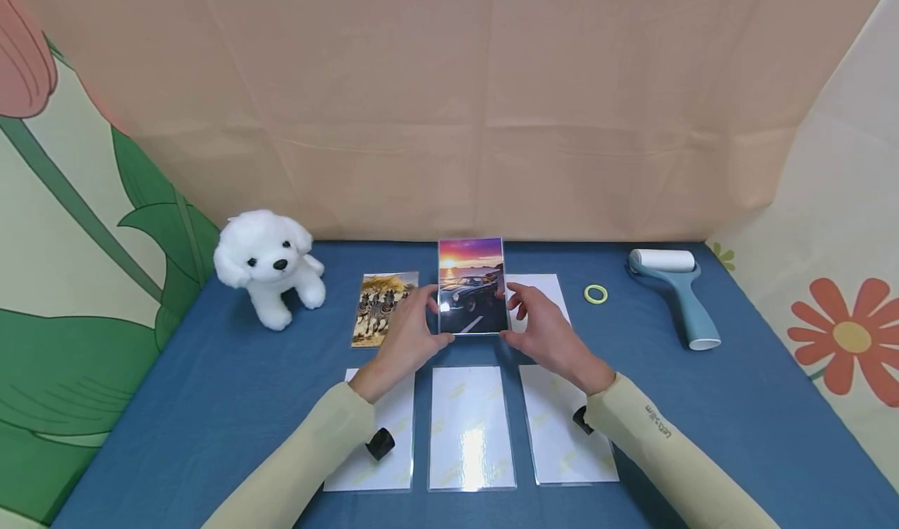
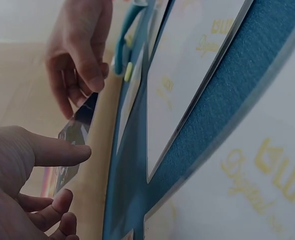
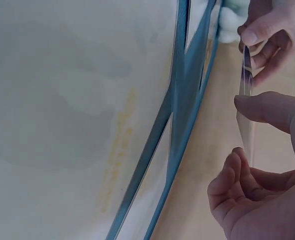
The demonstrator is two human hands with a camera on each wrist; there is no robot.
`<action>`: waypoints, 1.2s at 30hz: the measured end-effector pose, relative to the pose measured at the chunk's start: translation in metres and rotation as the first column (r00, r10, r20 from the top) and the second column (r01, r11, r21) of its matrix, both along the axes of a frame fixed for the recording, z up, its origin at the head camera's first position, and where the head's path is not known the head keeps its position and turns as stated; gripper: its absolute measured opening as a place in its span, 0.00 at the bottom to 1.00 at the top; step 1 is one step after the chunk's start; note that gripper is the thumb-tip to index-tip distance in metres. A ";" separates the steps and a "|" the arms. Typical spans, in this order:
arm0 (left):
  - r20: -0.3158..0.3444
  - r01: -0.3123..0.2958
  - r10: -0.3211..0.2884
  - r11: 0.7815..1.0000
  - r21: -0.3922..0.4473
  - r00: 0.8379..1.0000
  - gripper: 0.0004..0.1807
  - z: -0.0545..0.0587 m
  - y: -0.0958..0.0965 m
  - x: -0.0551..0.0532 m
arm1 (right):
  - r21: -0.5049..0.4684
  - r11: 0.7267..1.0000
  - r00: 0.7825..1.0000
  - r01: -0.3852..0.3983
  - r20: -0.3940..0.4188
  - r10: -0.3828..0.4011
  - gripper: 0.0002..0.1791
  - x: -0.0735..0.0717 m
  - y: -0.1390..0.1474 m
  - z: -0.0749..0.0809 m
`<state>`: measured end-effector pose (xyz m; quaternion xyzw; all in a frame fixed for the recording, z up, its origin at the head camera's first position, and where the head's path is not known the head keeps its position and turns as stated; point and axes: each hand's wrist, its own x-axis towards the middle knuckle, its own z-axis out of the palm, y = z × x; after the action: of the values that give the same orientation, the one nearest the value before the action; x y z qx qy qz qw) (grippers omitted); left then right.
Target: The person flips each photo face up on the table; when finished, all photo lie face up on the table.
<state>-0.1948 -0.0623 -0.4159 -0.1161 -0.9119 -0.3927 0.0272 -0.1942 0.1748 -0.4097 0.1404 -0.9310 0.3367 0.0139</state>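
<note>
Here, one car photo [image 1: 470,289] between two hands [image 1: 406,335] [image 1: 549,334]

- Head view: bright, evenly lit, mostly sharp.
- White glare streaks the middle card [image 1: 469,416], nearer the wearer than both hands.
- A faint glint marks the picture [image 1: 472,291] on the left hand's [image 1: 410,332] side.
- Soft shadow darkens the cloth [image 1: 211,392] beside the right forearm [image 1: 674,443].
- Wrist views: dim, greyish; yellow print blurs beside the right hand [image 3: 267,165].
</note>
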 end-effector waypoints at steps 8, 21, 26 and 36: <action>0.025 0.006 -0.004 0.996 -0.092 1.000 0.43 -0.002 -0.003 -0.003 | 0.044 0.998 0.999 -0.045 0.017 0.044 0.43 -0.008 -0.004 -0.004; 0.128 0.016 0.011 0.978 -0.210 0.992 0.40 -0.008 -0.003 -0.007 | 0.143 0.986 0.986 -0.087 0.155 0.064 0.40 -0.020 -0.014 -0.006; 0.128 0.032 0.004 0.960 -0.279 0.992 0.39 -0.008 -0.002 -0.008 | 0.183 0.977 0.983 -0.107 0.169 0.076 0.33 -0.023 -0.017 -0.006; 0.121 0.034 0.007 0.943 -0.330 0.993 0.36 -0.008 -0.001 -0.007 | 0.232 0.964 0.980 -0.131 0.177 0.091 0.27 -0.026 -0.021 -0.006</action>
<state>-0.2022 -0.0637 -0.4242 -0.1015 -0.9641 -0.2403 -0.0504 -0.2205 0.1542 -0.4157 0.1649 -0.9537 0.2312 -0.0993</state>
